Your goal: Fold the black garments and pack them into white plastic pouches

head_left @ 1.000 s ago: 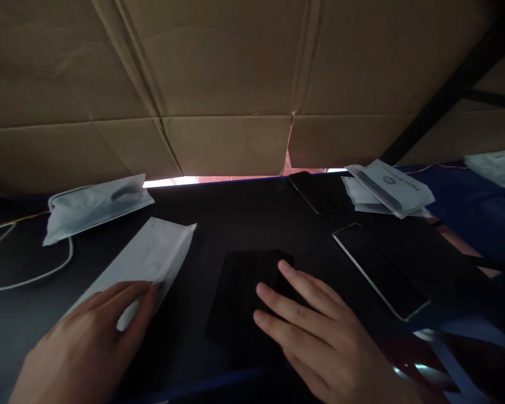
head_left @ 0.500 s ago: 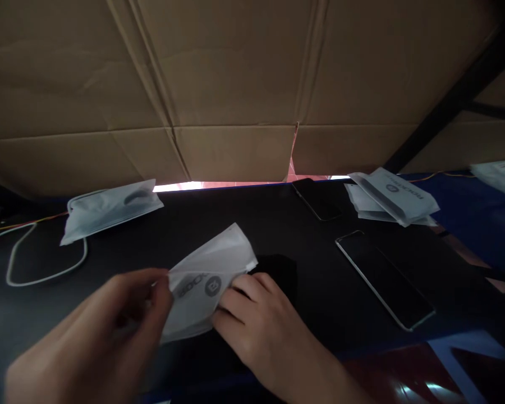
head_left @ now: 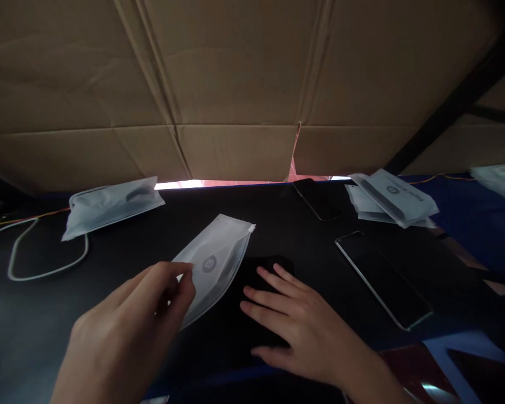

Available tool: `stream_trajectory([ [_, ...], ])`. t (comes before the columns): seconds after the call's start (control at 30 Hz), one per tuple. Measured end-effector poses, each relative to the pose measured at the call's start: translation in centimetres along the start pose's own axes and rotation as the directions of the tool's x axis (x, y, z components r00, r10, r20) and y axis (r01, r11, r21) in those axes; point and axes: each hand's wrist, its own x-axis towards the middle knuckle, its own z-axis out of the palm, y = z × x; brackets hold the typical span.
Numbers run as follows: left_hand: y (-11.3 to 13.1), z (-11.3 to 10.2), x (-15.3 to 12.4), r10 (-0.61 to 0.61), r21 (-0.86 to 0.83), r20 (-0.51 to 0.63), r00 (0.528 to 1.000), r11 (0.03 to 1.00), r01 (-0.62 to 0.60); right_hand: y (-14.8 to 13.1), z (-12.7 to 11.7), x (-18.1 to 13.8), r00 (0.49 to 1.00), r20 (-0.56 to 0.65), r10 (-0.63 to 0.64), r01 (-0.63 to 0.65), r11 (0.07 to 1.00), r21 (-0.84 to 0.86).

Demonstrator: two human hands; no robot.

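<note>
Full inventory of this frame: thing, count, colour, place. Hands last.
held pouch: 1, translucent white, centre
dark flat item: 1, black, centre front, outline unclear
rear pouch: 1, whitish, left rear
stacked pouches: at least 2, whitish, right rear
phone-like slabs: 2, dark, right of centre
white cable: 1 visible loop, left
far bag: 1, whitish, right edge
glossy item: 1, dark red, lower right
blue surface: 1, right
tabletop: 1, black, below
cardboard: count unclear, brown, behind
black bar: 1, right rear
left hand: 1, bare, pinching held pouch
right hand: 1, bare, fingers spread, right of held pouch
</note>
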Motion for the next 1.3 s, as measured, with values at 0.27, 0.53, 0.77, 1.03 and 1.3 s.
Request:
stream_trajectory([
  [0.27,2.0,0.8,0.5,0.204,0.067,-0.011,0.979,0.977,-0.203,-2.2,0.9,0.0,0.767,-0.608,0.206,-0.241,0.97,0.025],
  [0.53,2.9,2.2,-0.1,0.129,-0.392,0.111,0.985,0.917,-0.075,-4.4,2.9,2.2,0.924,-0.279,0.261,-0.259,0.965,0.046],
  [0.77,3.2,2.4,-0.7,0.165,-0.477,0.215,0.963,0.878,-0.044,-5.1,2.6,3.3,0.984,-0.109,0.141,-0.123,0.979,0.164],
  [1.03,-1.4,3.2,-0.9,0.336,-0.239,0.287,0.897,0.932,-0.273,-4.5,1.6,3.7,0.996,0.071,0.063,-0.083,0.939,0.332],
  [1.3,-2.1,2.5,-1.4,0.432,-0.266,0.372,0.822,0.897,-0.352,-4.5,3.4,4.3,0.998,-0.024,0.06,-0.05,0.953,0.299],
])
